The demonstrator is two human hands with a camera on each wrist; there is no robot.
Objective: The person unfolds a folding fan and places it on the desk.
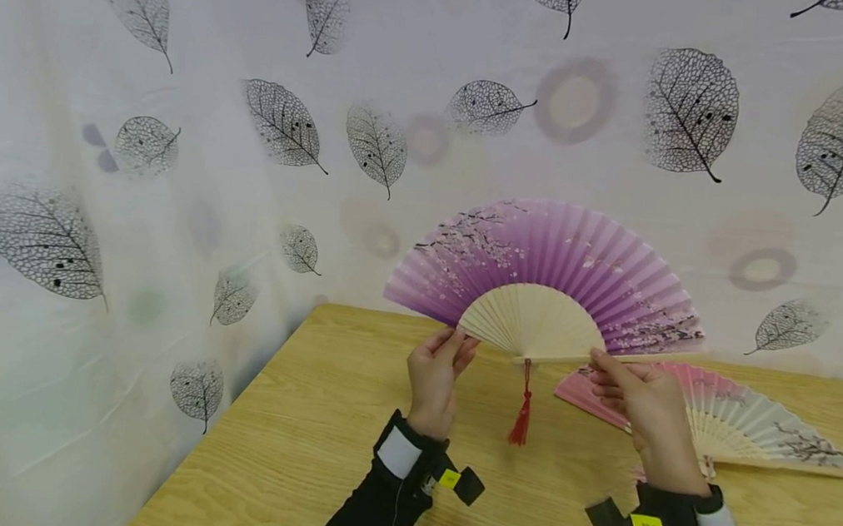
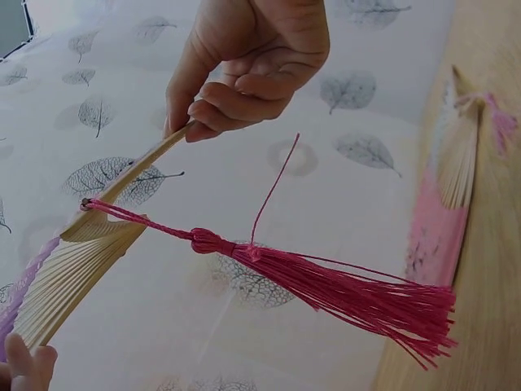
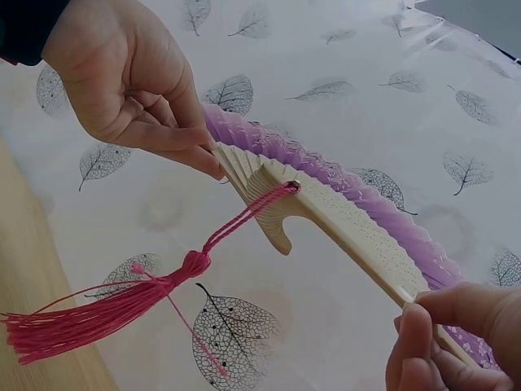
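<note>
A purple folding fan [image 1: 554, 249] with printed blossom branches is spread wide, held upright above the table. My left hand [image 1: 436, 377] pinches its left edge where the pale ribs meet the cloth. With thumb and fingers, my right hand [image 1: 645, 408] pinches the right guard stick, also seen in the right wrist view with the hand [image 3: 452, 334] at lower right. From the pivot hangs a red tassel [image 1: 521, 418], large in the left wrist view. A pink and white folding fan [image 1: 747, 417] lies open on the table behind and beside my right hand.
The wooden table [image 1: 284, 451] reaches back to a pale curtain [image 1: 441, 39] printed with dark leaves. At the left, the table's edge runs close along the curtain. The second fan has its own pink tassel [image 2: 501, 122].
</note>
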